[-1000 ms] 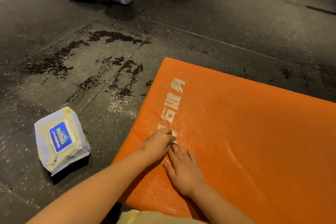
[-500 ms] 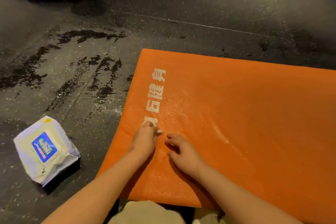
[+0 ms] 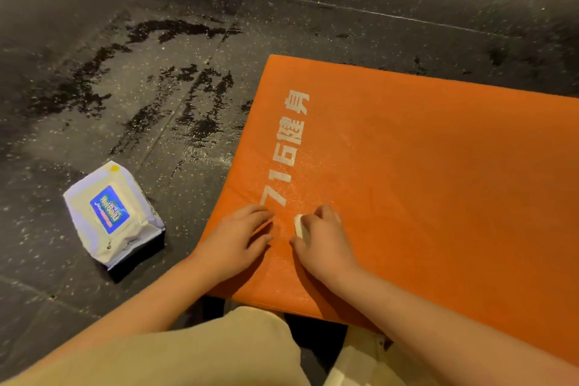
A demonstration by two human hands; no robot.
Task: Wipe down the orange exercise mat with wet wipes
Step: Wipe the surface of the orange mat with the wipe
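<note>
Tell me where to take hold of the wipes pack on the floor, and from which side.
Come from above with the left hand, the nearer one; the right hand holds the wet wipe. The wipes pack lies flat, label up, so the grip probably sits best across its two long edges, mid-length.

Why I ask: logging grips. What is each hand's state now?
Left hand: open, resting on the orange mat.
Right hand: holding the wet wipe.
</note>
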